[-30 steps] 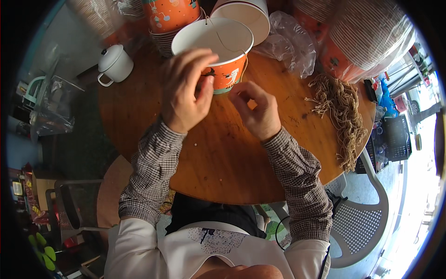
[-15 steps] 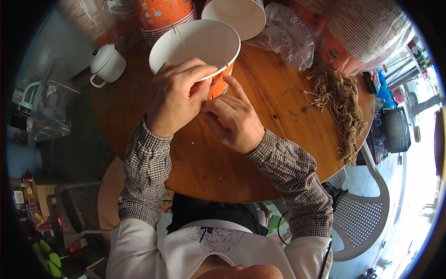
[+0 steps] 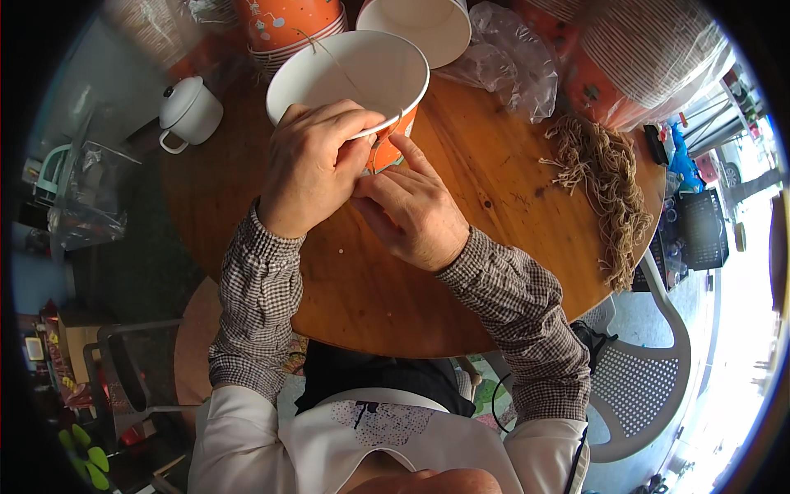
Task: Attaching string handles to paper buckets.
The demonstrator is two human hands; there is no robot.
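Round wooden table (image 3: 494, 206), twine pile (image 3: 605, 185) at right. Left hand (image 3: 317, 165) clamped on paper bucket (image 3: 350, 74) rim, right hand (image 3: 411, 210) pinching string (image 3: 329, 53) at its side. Risk: thin rim could crumple or string slip if pulled hard.

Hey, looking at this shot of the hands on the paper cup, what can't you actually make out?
Head view only:
- Near wall of the orange paper cup: covered by the left hand and right hand.
- String end at the rim: too thin, behind fingers.
- Stacked cups: cut off by the top edge.
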